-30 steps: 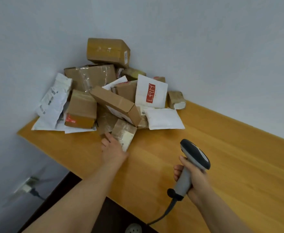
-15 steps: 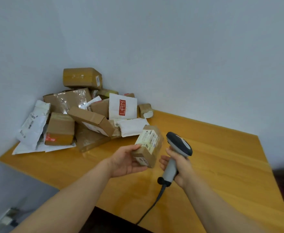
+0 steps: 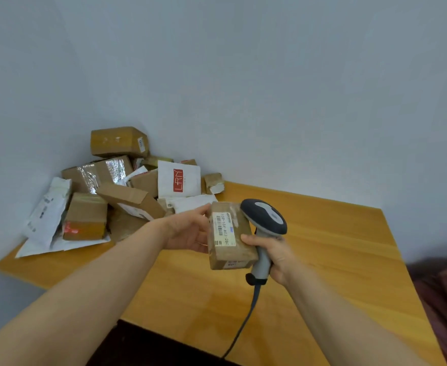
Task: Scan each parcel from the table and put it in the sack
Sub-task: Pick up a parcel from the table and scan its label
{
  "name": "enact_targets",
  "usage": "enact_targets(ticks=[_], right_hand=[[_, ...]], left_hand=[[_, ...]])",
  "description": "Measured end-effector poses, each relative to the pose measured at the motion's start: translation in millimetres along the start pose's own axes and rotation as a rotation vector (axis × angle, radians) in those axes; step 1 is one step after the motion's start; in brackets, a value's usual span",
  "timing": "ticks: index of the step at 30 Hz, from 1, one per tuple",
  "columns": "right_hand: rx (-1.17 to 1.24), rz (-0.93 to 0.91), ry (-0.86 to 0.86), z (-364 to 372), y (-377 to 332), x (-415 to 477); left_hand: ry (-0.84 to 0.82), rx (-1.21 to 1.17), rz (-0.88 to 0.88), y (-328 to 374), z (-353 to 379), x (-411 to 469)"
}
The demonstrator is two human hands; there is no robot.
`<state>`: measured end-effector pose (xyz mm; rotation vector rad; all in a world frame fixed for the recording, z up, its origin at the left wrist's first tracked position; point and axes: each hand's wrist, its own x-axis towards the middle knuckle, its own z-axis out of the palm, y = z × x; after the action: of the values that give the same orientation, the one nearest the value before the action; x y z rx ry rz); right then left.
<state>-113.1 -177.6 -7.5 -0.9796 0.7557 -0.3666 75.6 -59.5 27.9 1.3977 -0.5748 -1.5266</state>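
My left hand grips a small brown taped parcel by its left side, lifted above the wooden table. Its white barcode label faces me. My right hand holds the grey handheld scanner by its handle, head just right of the parcel and touching its top corner. A finger of the right hand rests against the parcel's right edge. The scanner's cable hangs down toward the table's front edge. No sack is in view.
A heap of parcels fills the table's far left corner against the walls: brown boxes, white mailers, one white bag with a red logo. A dark reddish object sits off the table's right edge.
My left hand took the small parcel from the front of the heap, lifted it and turned its label toward me. The scanner came up beside it.
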Motion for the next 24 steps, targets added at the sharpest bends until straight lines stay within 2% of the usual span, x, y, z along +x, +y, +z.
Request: enact_targets(ticks=[2,6,11,16,20,24], right_hand=[[-0.022,-0.002,-0.037,-2.4,-7.0,-1.5],[-0.079,-0.034,-0.010,-6.3,-14.7,-3.7],[-0.194,-0.145,0.123,-10.3,-21.3,-3.1],[-0.142,-0.078,0.032,-16.8,-29.9,-9.1],[-0.211,-0.024,-0.051,-13.4,-31.2,-10.1],[-0.267,0.015,-0.046,-12.3,-34.1,-9.7]], left_hand=[[0.080,0.070,-0.043,12.8,2.6,-1.3],[0.302,0.359,-0.069,28.6,2.9,4.8],[0.515,0.119,0.041,31.1,-5.0,15.1],[0.576,-0.126,0.084,25.8,-7.9,25.7],[0.604,-0.102,0.114,25.7,-2.1,38.2],[0.633,-0.082,0.130,26.3,-2.5,45.9]])
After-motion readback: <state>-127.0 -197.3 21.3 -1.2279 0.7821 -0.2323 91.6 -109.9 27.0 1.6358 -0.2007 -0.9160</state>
